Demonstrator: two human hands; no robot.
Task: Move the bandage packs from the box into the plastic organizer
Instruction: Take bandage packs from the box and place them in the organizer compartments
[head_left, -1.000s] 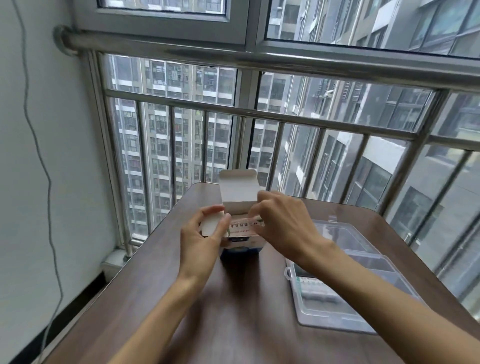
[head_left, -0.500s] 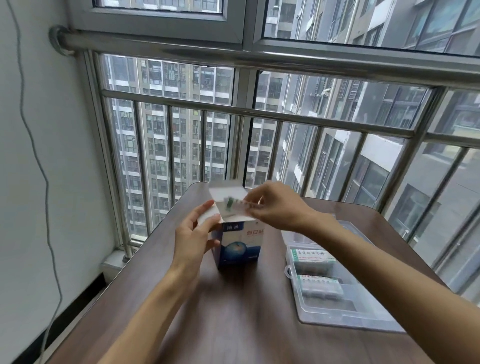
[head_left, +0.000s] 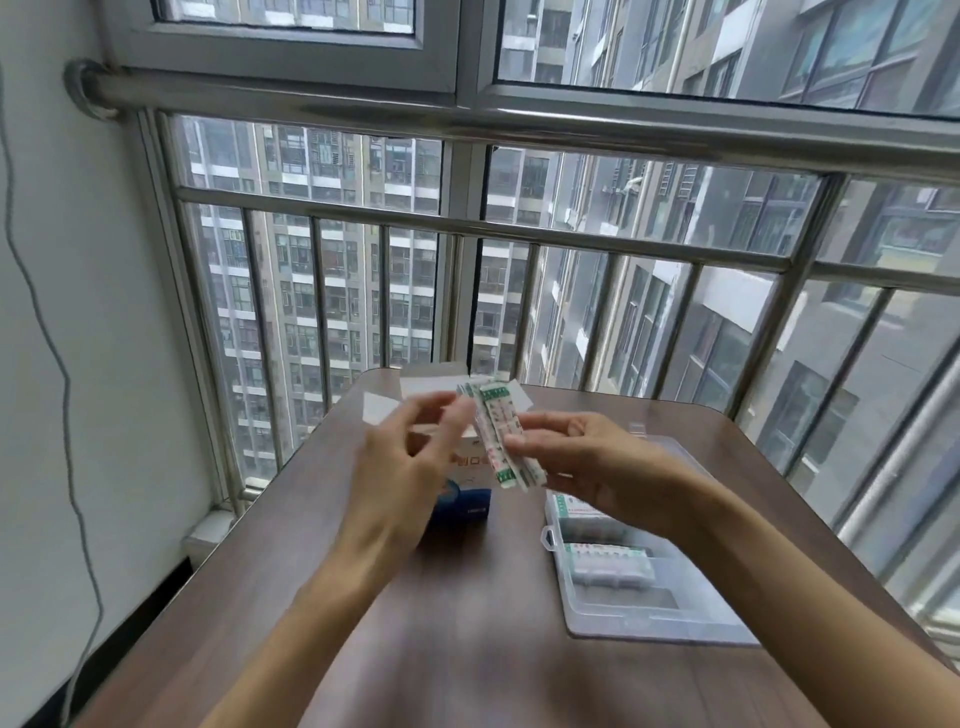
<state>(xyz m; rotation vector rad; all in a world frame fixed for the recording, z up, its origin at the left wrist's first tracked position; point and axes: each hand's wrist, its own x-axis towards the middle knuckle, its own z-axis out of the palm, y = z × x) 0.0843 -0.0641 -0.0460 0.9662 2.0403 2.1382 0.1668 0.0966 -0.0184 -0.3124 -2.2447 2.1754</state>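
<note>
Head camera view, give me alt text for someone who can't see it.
A person's right hand holds a bunch of bandage packs above a wooden table, left hand open beside them. An opened box stands behind; a clear plastic organizer lies to the right.

Head cam, wide-angle, faces fwd/down, close over table (head_left: 322, 597); edges prob. distorted.

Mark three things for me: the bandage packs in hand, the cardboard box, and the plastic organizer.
bandage packs (head_left: 500, 441): head view, middle of the held stack.
box (head_left: 470, 496): head view, blue and white front face.
plastic organizer (head_left: 670, 623): head view, bare near tray floor.
</note>
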